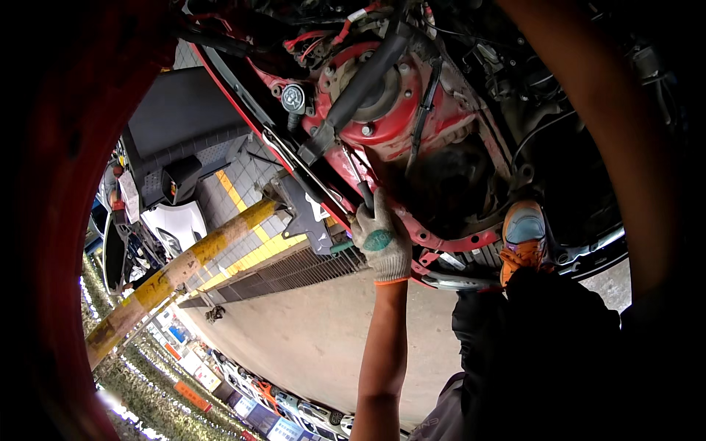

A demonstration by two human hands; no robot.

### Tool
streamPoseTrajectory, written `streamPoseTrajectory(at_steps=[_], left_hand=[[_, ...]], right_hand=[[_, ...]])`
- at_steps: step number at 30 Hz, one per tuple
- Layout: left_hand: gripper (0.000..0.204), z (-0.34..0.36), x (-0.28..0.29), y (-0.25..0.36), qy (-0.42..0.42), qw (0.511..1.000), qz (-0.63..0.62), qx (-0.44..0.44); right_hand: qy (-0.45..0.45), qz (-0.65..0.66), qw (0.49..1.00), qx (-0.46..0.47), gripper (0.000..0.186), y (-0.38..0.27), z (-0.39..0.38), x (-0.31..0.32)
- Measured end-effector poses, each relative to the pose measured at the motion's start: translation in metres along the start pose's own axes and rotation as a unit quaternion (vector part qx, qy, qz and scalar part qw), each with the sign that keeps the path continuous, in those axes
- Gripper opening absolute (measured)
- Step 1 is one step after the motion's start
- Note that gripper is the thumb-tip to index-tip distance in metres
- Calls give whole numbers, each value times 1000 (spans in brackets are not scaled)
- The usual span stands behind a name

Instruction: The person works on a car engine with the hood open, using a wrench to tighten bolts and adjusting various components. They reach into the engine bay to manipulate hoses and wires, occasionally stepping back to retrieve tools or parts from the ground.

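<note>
My left hand (382,239), in a grey knitted glove with a green patch and orange cuff, is closed around the dark handle of a screwdriver (365,192). The thin metal shank runs up and away from the hand, over the red inner fender. Its tip is by the end of a black plastic trim strip (346,117), where the exact contact is too small to make out. Beyond lies the round red strut tower (367,131) with several bolts. A blurred brown shape (588,95), perhaps my right arm, curves along the right side; my right hand is out of sight.
An orange-and-blue shoe (523,231) rests at the front edge of the engine bay. A round-capped filler neck (293,97) stands beside the strut tower. Left are a yellow post (184,268), a black seat-like panel (180,110) and a floor grate (294,279).
</note>
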State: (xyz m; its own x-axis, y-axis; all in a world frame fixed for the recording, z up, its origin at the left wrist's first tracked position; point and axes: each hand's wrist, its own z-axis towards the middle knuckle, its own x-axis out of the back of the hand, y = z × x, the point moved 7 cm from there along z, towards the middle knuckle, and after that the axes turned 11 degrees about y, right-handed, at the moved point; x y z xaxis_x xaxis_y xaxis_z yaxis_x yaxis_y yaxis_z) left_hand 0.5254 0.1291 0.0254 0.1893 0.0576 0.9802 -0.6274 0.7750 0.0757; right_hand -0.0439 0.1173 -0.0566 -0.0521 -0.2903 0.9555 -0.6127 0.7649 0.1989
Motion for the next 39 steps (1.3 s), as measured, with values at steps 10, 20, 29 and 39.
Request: streamPoseTrajectory(at_steps=[10, 20, 29, 39], left_hand=[[54, 7, -3, -8, -18, 999, -32, -6], [52, 17, 2, 7, -9, 994, -97, -44], [48, 28, 1, -3, -17, 994, -109, 7], [50, 25, 9, -4, -10, 994, -111, 16]], right_hand=[[54, -4, 989, 137, 32, -26, -43, 44], [203, -77, 975, 48, 26, 126, 4, 128], [246, -3, 944, 221, 33, 139, 47, 80], [358, -46, 910, 204, 16, 119, 8, 101]])
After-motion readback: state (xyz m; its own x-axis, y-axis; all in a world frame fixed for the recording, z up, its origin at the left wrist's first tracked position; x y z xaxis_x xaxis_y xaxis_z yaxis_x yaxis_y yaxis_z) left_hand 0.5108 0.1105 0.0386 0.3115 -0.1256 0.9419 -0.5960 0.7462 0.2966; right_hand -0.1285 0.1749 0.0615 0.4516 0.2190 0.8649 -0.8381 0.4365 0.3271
